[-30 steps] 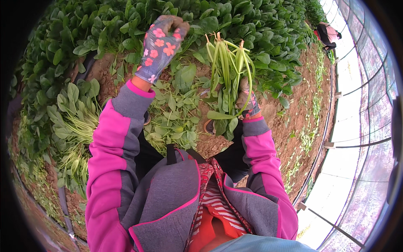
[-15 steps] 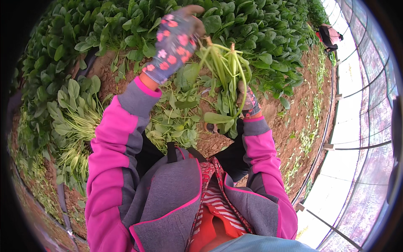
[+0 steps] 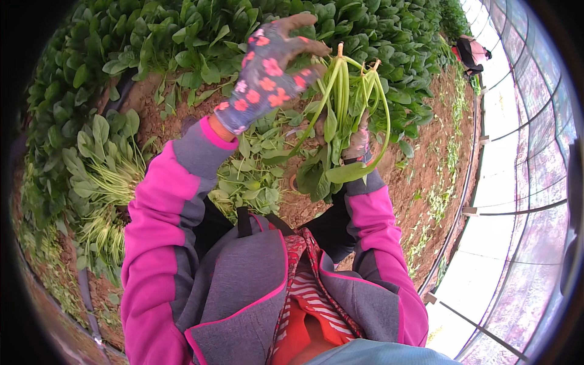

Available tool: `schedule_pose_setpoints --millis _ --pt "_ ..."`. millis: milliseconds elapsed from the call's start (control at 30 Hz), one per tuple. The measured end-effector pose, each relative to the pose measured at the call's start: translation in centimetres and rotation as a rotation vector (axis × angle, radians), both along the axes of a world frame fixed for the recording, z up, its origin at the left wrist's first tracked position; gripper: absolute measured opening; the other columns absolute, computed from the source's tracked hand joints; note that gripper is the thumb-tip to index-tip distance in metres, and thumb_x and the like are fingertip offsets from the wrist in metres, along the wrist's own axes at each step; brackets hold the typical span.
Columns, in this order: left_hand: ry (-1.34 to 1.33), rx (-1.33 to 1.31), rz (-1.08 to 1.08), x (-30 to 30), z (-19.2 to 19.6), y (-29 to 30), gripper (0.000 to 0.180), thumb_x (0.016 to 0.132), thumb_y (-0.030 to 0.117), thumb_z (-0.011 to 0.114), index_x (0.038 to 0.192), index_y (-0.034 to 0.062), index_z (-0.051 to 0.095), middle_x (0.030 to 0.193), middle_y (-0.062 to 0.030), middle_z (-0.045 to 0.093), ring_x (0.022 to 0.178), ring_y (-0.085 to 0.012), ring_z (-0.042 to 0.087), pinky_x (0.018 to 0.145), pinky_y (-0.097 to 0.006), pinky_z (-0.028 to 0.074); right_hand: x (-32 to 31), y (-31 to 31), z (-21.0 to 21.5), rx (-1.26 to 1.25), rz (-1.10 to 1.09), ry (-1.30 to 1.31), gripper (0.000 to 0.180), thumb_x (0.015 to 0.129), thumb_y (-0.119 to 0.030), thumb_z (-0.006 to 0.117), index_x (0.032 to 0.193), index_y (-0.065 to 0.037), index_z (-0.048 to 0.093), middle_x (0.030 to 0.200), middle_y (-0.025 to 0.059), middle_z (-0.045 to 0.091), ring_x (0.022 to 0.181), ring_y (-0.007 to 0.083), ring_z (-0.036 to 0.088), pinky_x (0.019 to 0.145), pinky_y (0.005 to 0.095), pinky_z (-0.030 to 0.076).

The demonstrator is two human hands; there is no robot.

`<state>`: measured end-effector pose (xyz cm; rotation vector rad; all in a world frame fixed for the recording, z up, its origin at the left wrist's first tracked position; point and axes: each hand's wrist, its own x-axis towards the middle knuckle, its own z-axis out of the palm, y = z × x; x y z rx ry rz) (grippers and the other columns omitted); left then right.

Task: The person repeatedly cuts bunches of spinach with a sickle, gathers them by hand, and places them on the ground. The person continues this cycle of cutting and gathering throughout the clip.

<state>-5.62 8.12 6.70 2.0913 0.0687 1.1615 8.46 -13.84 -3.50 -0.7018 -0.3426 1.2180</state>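
Observation:
My right hand [image 3: 358, 145], in a patterned glove and partly hidden by leaves, is closed round a small bunch of spinach [image 3: 342, 85]. The bunch is upside down: its pale cut root ends point up and its leaves hang over the hand. To the left of the stems is my left hand [image 3: 271, 82], in a grey glove with pink and red flowers. Its fingers are spread, with the tips close to the stems; whether they touch them I cannot tell. Loose spinach leaves [image 3: 246, 176] lie on the soil below, between my arms.
Dense growing spinach [image 3: 201, 36] stands across the far side and left. Gathered spinach bunches [image 3: 112, 173] lie at the left on the ground. Brown soil with leaf scraps [image 3: 426, 176] runs along the right, beside a plastic sheet wall [image 3: 517, 201]. Another person [image 3: 471, 53] crouches far right.
My left hand has moved right and a little down, its fingers spreading more. The bunch in my right hand has shifted slightly right, its stems fanning apart.

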Motion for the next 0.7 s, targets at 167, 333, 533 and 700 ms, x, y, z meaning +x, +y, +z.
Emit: schedule_pose_setpoints --millis 167,333,533,700 --pt "0.01 0.093 0.081 0.6 0.4 -1.5 0.022 0.072 0.014 0.072 0.093 0.0096 0.069 0.127 -0.0157 0.053 0.116 -0.034 0.049 0.094 -0.043 0.042 0.8 -0.4 -0.9 -0.013 -0.049 0.146 0.078 0.083 -0.062 0.053 0.137 -0.006 0.04 0.13 0.0136 0.052 0.111 0.0291 0.056 0.092 0.0431 0.05" --pt "-0.082 0.113 0.158 0.9 -0.8 -0.3 0.01 0.078 0.015 0.067 0.084 0.007 0.067 0.115 -0.0137 0.061 0.103 -0.0269 0.059 0.083 -0.038 0.049 0.2 0.0 0.2 -0.03 -0.075 0.028 0.075 0.085 -0.061 0.051 0.137 -0.007 0.041 0.129 0.0122 0.053 0.111 0.0267 0.057 0.092 0.0412 0.05" --pt "-0.121 -1.283 -0.261 3.7 -3.3 3.3 0.036 0.079 0.011 0.066 0.113 0.0069 0.053 0.116 -0.0123 0.057 0.089 -0.0177 0.06 0.062 -0.022 0.052 -0.5 0.8 2.7 -0.183 -0.186 -0.296 0.065 0.091 -0.055 0.047 0.136 -0.008 0.042 0.124 0.0092 0.056 0.106 0.0193 0.06 0.086 0.033 0.052" --pt "-0.122 -0.735 -0.617 4.7 -6.1 0.1 0.117 0.062 0.037 0.087 0.146 0.0033 0.012 0.134 -0.0136 0.042 0.123 -0.0236 0.044 0.104 -0.036 0.037 -0.3 3.3 2.2 -0.31 -0.373 -0.512 0.046 0.093 -0.03 0.056 0.129 -0.004 0.046 0.117 0.0109 0.057 0.1 0.0155 0.058 0.081 0.0285 0.05"
